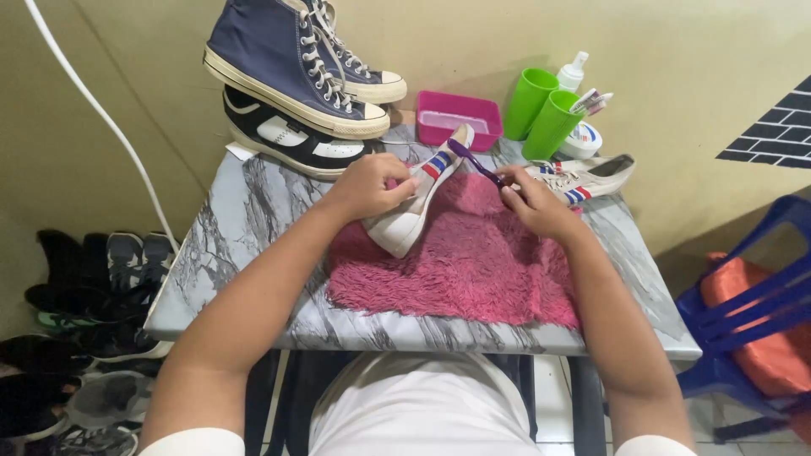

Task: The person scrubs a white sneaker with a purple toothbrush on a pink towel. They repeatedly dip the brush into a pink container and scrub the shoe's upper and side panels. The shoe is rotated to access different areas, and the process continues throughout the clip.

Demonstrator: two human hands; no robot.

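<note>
My left hand [372,186] grips a white sneaker with red and blue stripes [420,198], tilted on its side with its toe resting on a pink fluffy towel [473,262]. A purple toothbrush [473,162] is held in my right hand [532,201], its head touching the sneaker near the stripes. The matching second sneaker [587,177] lies on the table just right of that hand.
The marble-patterned table [245,228] also carries a navy high-top pair [296,63], a black-and-white sneaker [291,139], a pink tub [456,116], two green cups [541,114], a spray bottle [573,72]. A blue chair [752,304] stands right; several shoes [93,287] lie on the floor left.
</note>
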